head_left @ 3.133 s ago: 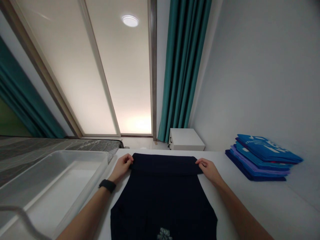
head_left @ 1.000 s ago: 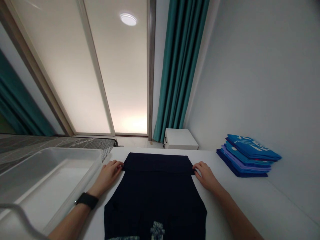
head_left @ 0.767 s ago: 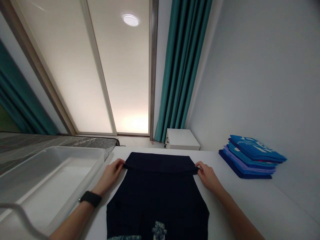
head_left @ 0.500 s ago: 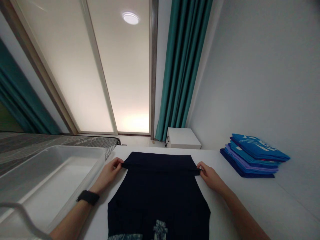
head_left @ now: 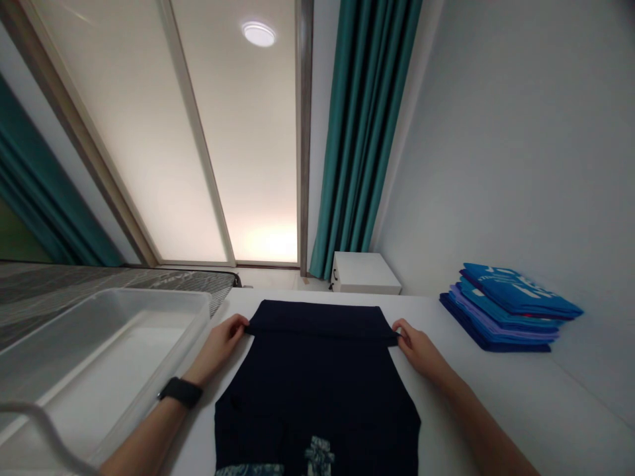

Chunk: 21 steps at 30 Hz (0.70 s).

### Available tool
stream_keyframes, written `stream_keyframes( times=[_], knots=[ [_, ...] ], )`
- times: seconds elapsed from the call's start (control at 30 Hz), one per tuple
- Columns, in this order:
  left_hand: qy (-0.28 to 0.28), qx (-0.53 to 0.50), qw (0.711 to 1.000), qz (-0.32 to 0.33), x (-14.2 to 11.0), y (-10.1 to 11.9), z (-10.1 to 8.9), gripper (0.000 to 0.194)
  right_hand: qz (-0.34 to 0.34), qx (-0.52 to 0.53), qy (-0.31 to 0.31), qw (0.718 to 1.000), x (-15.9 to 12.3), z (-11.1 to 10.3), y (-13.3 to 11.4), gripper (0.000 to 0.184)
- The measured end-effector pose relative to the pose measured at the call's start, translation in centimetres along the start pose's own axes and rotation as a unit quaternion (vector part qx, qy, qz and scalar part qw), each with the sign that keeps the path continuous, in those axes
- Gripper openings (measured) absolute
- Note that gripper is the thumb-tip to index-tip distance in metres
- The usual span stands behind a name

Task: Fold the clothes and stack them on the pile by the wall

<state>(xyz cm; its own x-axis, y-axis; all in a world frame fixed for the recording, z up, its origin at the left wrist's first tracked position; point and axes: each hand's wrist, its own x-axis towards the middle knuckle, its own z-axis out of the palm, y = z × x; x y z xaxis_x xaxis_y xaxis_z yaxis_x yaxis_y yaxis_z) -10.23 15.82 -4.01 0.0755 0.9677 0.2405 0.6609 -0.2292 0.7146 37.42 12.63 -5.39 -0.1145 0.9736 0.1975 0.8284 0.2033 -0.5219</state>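
We pinch the far fold of a dark navy garment (head_left: 317, 390) at both corners.

Our left hand (head_left: 221, 340) and right hand (head_left: 419, 347) are each closed on an end of the folded band, lifted slightly off the white table (head_left: 496, 396). The cloth lies flat, plain, with a pale print near us. A clear bin (head_left: 99, 357) sits left, a stack of folded blue shirts (head_left: 506, 307) right.

White table (head_left: 496, 390): dark garment (head_left: 317, 390), folded blue stack (head_left: 508, 307), clear bin (head_left: 99, 350).

You've a navy garment (head_left: 317, 383) with a pale print at its near edge — white bench (head_left: 496, 390), blue-and-purple folded stack (head_left: 506, 307), teal curtains (head_left: 364, 132).
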Motion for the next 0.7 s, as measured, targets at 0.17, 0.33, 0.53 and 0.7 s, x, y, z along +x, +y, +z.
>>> stream_keyframes(
  times=[0.17, 0.33, 0.53, 0.7],
  knots=[
    [-0.024, 0.035, 0.999, 0.03, 0.0, -0.9, 0.3, 0.021, -0.047, -0.037, -0.02, 0.998, 0.0, -0.2, 0.1, 0.015],
    [-0.021, 0.052, 0.998, 0.025, 0.1, -1.0, 0.2, 0.023, -0.066, -0.055, -0.027, 0.996, -0.3, -0.7, 0.2, 0.021],
    [-0.024, 0.067, 0.997, 0.04, 0.0, -0.2, 0.2, 0.036, -0.038, -0.067, 0.001, 0.997, -0.1, 0.1, 0.5, 0.016],
    [-0.005, 0.057, 0.998, 0.001, 0.0, -0.5, 0.5, 0.033, -0.031, -0.08, 0.054, 0.995, 0.2, 1.7, 0.3, 0.025]
  ],
)
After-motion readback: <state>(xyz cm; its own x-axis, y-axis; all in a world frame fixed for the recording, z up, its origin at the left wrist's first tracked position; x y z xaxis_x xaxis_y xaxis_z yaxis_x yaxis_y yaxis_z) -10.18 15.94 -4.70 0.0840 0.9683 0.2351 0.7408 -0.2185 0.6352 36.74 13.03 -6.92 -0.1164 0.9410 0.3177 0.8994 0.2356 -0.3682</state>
